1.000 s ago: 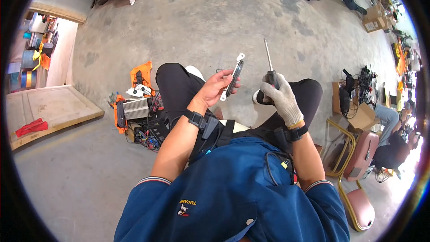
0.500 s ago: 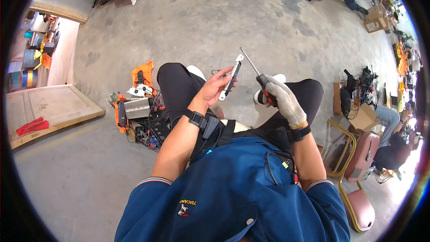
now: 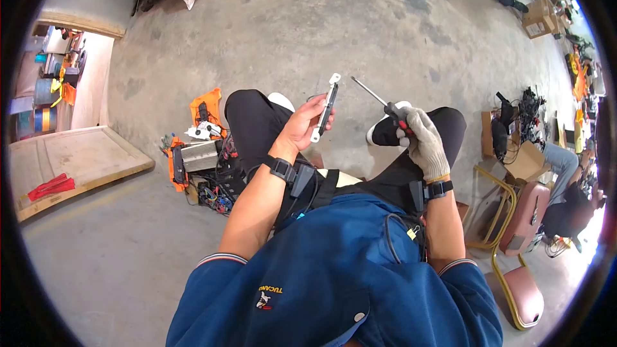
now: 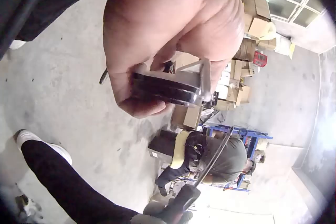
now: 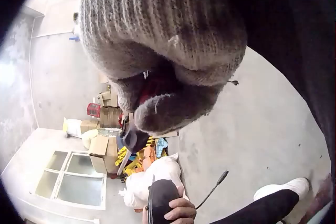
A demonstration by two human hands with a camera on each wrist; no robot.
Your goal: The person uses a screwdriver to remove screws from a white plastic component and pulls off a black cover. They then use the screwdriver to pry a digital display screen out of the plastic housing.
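Note:
My bare left hand holds a long, narrow black-and-white part with a pale tab and a hole at its upper end. In the left wrist view the part's glossy black edge shows between the fingers and thumb. My right hand, in a knitted glove, grips a screwdriver by its black-and-red handle. The steel shaft slants up and left, its tip a short way right of the part's upper end. From the right wrist, gloved fingers curl round the handle, and a thin cable with a dark plug shows beside the part.
Beside my left knee lies a heap of electronics with orange pieces and wires. A wooden panel bears a red cloth-like item. To the right stand a pink chair and a cardboard box. Another person sits farther off.
The screwdriver has swung from nearly upright to slanting left. Its tip came close to the part's upper end, then drew slightly right. The left hand keeps its hold and shifts slightly left.

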